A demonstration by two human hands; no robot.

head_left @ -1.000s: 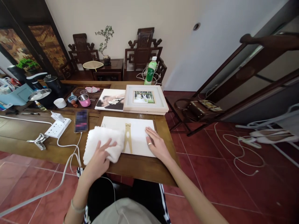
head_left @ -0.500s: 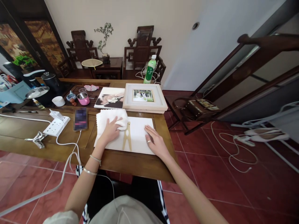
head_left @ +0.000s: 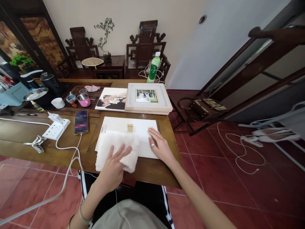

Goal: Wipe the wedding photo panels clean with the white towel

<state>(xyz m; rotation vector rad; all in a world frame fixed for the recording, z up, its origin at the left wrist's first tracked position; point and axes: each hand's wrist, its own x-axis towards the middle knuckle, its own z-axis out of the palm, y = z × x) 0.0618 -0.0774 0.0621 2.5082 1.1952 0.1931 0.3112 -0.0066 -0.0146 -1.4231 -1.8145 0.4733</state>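
Note:
A flat white board (head_left: 145, 140) lies on the wooden table, with small dark print near its left side. My left hand (head_left: 115, 163) holds a folded white towel (head_left: 118, 140) against the board's front left part, fingers spread over the fabric. The towel reaches past the board's front edge. Just beyond it shows the top of a gold-coloured stand piece (head_left: 130, 128); its legs are hidden under the towel. My right hand (head_left: 160, 144), wearing a ring, rests flat on the board's right edge with its fingers extended and nothing in its grasp.
Behind the board are a framed photo (head_left: 149, 109) and a photo panel (head_left: 111, 98). A green bottle (head_left: 153, 68) stands at the table's far edge. Leftward are a phone (head_left: 81, 121), a white power strip (head_left: 56, 128) with cables, and a pink cup (head_left: 84, 100).
My left hand has drawn the towel toward me, off the board's back left part and over the stand's legs. The right hand keeps its place on the board. The view has shifted slightly.

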